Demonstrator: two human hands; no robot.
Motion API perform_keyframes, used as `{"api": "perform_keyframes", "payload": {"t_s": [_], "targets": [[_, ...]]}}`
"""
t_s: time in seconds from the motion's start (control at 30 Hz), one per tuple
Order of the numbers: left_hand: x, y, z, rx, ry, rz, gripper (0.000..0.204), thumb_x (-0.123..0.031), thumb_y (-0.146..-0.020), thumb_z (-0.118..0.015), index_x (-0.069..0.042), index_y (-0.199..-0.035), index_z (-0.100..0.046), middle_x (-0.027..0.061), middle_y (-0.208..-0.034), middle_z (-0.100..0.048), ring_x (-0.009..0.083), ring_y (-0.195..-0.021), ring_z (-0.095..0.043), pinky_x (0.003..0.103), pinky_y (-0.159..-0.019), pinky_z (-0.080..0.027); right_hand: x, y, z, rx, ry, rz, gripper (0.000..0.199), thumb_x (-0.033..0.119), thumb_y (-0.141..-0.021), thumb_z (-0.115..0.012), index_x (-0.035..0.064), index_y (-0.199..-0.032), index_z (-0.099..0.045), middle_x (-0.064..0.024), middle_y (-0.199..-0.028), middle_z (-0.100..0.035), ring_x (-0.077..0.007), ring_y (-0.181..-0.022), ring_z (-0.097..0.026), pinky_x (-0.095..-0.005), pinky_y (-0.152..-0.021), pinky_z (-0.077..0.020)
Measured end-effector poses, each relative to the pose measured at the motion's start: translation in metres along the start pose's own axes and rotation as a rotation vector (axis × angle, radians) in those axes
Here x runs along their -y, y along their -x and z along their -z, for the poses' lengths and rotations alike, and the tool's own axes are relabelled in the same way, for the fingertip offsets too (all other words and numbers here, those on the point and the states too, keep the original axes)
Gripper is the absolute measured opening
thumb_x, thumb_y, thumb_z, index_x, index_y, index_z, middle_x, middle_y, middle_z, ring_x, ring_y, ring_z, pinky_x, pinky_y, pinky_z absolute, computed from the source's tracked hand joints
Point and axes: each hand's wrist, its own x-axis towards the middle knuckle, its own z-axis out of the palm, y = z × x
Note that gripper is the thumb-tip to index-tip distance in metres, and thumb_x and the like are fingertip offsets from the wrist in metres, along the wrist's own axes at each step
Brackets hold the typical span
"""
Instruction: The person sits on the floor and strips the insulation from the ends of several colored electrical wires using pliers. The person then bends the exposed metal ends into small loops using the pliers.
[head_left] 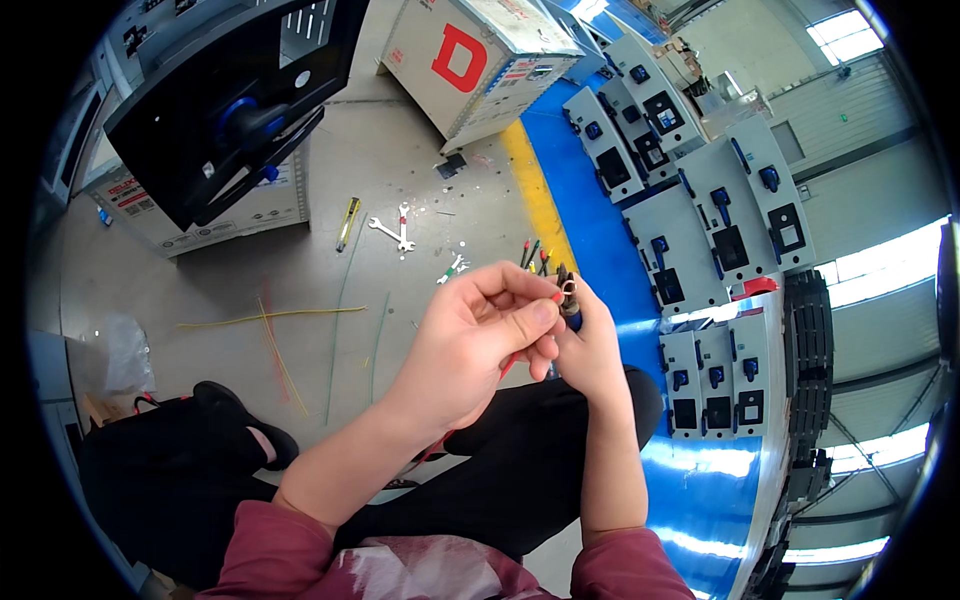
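My left hand (465, 345) is closed in a pinch on a red wire (509, 367), in front of my knees. The wire's tip, beside the thumb, looks stripped and curved into a small hook. Close against it on the right, my right hand (592, 350) is wrapped round a pair of pliers (570, 298) with dark jaws and a dark blue grip. The jaws point up and away from me, right by the wire's tip; whether they grip it I cannot tell. Much of the handles is hidden behind the fingers.
On the grey floor ahead lie wrenches (394, 234), a yellow utility knife (348, 223) and loose wires (262, 318). A black cabinet door (180, 130) stands at the left, a large crate (430, 60) beyond. Grey panels with blue handles (690, 235) line the right.
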Motion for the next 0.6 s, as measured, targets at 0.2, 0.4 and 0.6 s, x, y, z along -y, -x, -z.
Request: {"api": "perform_keyframes", "payload": {"t_s": [0.2, 0.4, 0.6], "targets": [[0.009, -0.01, 0.016, -0.056, -0.003, -0.016, 0.012, -0.004, -0.103, -0.068, 0.001, -0.114, -0.066, 0.0131, -0.096, -0.073, 0.0176, -0.077, -0.071, 0.031, -0.065, -0.055, 0.007, 0.002, 0.004, 0.048, 0.038, 0.012, 0.049, -0.021, -0.082, -0.04, 0.0007, -0.118, -0.065, -0.0115, -0.108, -0.072, -0.0241, -0.107, -0.07, -0.0353, -0.087, -0.0586], [0.014, -0.019, 0.02, -0.087, -0.038, -0.035, 0.012, -0.001, -0.102, -0.067, 0.006, -0.111, -0.066, 0.0129, -0.093, -0.071, 0.017, -0.076, -0.069, 0.03, -0.066, -0.056, 0.0, 0.002, 0.004, 0.052, 0.031, -0.011, 0.044, -0.019, -0.079, -0.042, -0.002, -0.114, -0.063, -0.0182, -0.105, -0.069, -0.0346, -0.099, -0.068, -0.0405, -0.084, -0.056], [0.021, -0.03, 0.035, -0.099, -0.193, -0.025, 0.011, -0.006, -0.101, -0.071, 0.002, -0.109, -0.068, 0.0119, -0.094, -0.074, 0.0166, -0.076, -0.069, 0.03, -0.066, -0.054, 0.003, 0.003, 0.013, 0.08, 0.248, -0.079, 0.031, -0.013, -0.079, -0.046, 0.0005, -0.101, -0.062, -0.0252, -0.094, -0.066, -0.0482, -0.095, -0.063, -0.0489, -0.081, -0.0509]]}}
